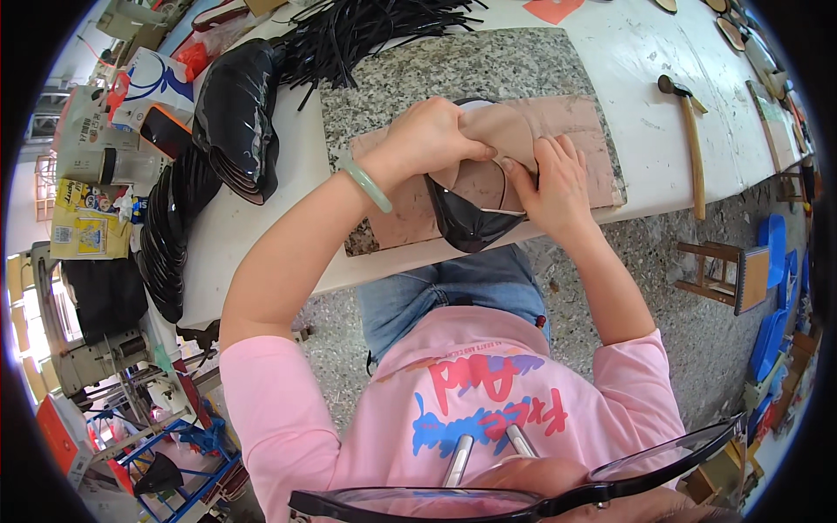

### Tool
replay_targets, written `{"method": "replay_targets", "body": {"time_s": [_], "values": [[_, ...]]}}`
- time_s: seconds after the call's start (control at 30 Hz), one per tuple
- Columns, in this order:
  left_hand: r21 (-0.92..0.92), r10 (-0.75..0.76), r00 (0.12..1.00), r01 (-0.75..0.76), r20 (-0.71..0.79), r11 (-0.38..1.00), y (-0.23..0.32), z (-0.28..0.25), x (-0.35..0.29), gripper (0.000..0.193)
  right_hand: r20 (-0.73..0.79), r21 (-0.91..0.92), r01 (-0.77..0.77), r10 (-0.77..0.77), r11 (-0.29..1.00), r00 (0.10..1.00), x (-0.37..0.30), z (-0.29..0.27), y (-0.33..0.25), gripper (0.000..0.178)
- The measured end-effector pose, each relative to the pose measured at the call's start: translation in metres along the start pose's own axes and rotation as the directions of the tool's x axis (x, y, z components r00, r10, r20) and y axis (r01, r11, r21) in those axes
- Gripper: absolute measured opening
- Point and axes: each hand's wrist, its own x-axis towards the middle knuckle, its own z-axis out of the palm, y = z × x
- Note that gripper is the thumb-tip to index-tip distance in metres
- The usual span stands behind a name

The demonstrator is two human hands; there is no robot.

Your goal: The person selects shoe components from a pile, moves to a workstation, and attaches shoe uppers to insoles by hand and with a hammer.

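Observation:
A glossy black shoe upper (pixel 471 225) with a beige lining (pixel 507 126) lies on a pinkish-brown board (pixel 577 126), near the table's front edge. My left hand (pixel 432 135) comes over it from the left, fingers bent and thumb pinching the lining's edge. On the other side my right hand (pixel 558 183) grips the lining and the upper's edge, its thumb pressed close to the left thumb. Under the board is a speckled granite slab (pixel 379 83). The fingers hide part of the upper.
Stacked glossy black uppers (pixel 235 113) stand left of the slab, with more black pieces (pixel 170 231) nearer me. Black strips (pixel 349 39) are heaped behind. A hammer (pixel 693 148) lies to the right. A wooden stool (pixel 724 270) stands on the floor; a machine (pixel 96 349) is at far left.

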Motion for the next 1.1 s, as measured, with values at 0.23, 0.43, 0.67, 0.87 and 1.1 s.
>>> {"method": "replay_targets", "body": {"time_s": [0.23, 0.43, 0.67, 0.87, 1.1], "values": [[0.074, -0.026, 0.998, 0.03, -0.055, 0.997, -0.001, 0.002, 0.004, 0.049, -0.182, -0.074, 0.069, -0.082, 0.995, 0.98, 0.004, -0.013, -0.001, 0.026], [0.164, 0.053, 0.998, -0.046, -0.038, 0.985, 0.001, 0.0, 0.006, 0.046, 0.331, 0.078, 0.591, -0.58, 0.803, 0.744, -0.01, -0.031, 0.032, 0.047], [0.137, 0.062, 0.998, -0.063, 0.008, 0.989, 0.004, -0.017, 0.0, 0.032, 0.379, 0.041, 0.492, -0.469, 0.87, 0.798, 0.003, -0.034, 0.026, 0.047], [0.267, 0.011, 1.0, -0.008, -0.008, 0.964, 0.008, -0.014, 0.005, 0.033, 0.34, 0.049, 0.536, -0.519, 0.842, 0.784, 0.025, -0.029, 0.025, 0.048], [0.341, 0.017, 0.999, -0.029, 0.038, 0.94, 0.0, -0.023, 0.013, 0.043, 0.211, 0.051, 0.618, -0.613, 0.784, 0.761, 0.05, -0.018, 0.038, 0.035]]}}
